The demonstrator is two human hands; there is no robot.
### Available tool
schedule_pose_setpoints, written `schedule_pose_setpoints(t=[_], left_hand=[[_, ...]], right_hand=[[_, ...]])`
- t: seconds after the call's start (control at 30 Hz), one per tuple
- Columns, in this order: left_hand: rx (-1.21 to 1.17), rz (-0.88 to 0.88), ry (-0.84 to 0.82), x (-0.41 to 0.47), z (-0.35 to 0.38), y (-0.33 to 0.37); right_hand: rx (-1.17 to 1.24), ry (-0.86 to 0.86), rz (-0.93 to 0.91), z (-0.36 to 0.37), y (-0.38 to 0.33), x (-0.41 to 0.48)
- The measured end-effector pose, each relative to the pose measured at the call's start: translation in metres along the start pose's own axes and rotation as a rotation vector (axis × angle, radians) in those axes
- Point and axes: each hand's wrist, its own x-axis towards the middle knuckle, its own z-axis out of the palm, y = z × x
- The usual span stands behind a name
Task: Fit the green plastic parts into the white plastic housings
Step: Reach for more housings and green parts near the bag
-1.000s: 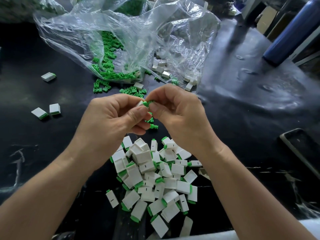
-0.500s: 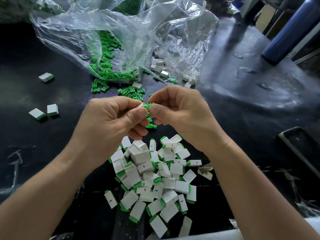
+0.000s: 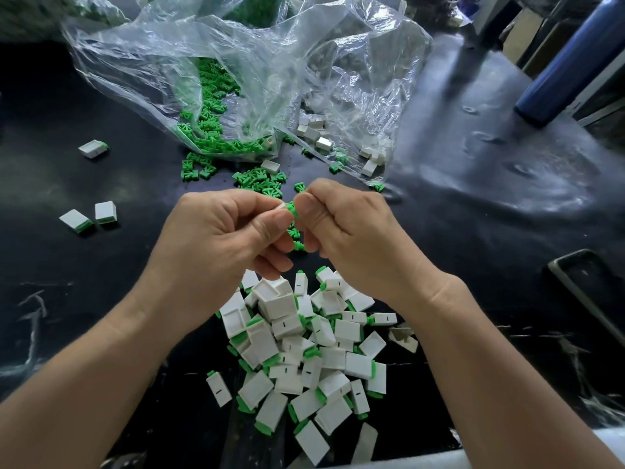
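Lower centre: pile of fitted housings (image 3: pixel 304 350) lay on black worktop (image 3: pixel 101 282). Mid-frame: left hand (image 3: pixel 220 238) grip pinched white housing (image 3: pixel 280 207); right hand (image 3: pixel 351 231) grip pinched green part (image 3: pixel 293 210), touching housing's end. Beyond hands: loose green parts (image 3: pixel 260 181) lay scattered; clear bag (image 3: pixel 253 62) sat upper centre.

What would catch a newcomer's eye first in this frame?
Two hands meet mid-frame: the left hand pinches a white housing while the right hand pinches a green part against it. Below them lies a heap of assembled white-and-green pieces. Behind them, a crumpled clear plastic bag spills loose green parts onto the black table.
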Motion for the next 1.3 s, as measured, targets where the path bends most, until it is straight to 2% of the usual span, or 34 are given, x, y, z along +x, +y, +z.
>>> schedule_pose_setpoints(t=[0.17, 0.33, 0.7, 0.77, 0.9, 1.03, 1.13, 1.3], left_hand=[[0.049, 0.002, -0.071, 0.0, -0.004, 0.0], [0.163, 0.005, -0.168, 0.001, -0.01, -0.002], [0.321, 0.038, -0.252, -0.001, -0.014, -0.003], [0.293, 0.055, -0.24, -0.001, -0.014, -0.001], [0.111, 0.035, -0.139, 0.002, -0.012, 0.003], [0.149, 0.058, -0.139, 0.003, -0.013, 0.002], [0.185, 0.046, -0.22, 0.002, -0.017, 0.0], [0.321, 0.047, -0.298, -0.001, -0.015, -0.004]], right_hand=[[-0.11, 0.052, -0.115, 0.004, 0.003, 0.0], [-0.322, 0.012, -0.273, 0.002, 0.005, -0.001], [-0.491, -0.074, -0.391, 0.002, 0.006, -0.001], [-0.422, -0.024, -0.377, 0.003, 0.006, -0.001], [-0.089, 0.103, -0.168, 0.012, 0.001, 0.001], [0.008, 0.081, -0.123, 0.014, 0.0, 0.0], [-0.065, -0.022, -0.201, 0.005, 0.003, -0.001], [-0.374, -0.102, -0.363, -0.001, 0.004, -0.001]])
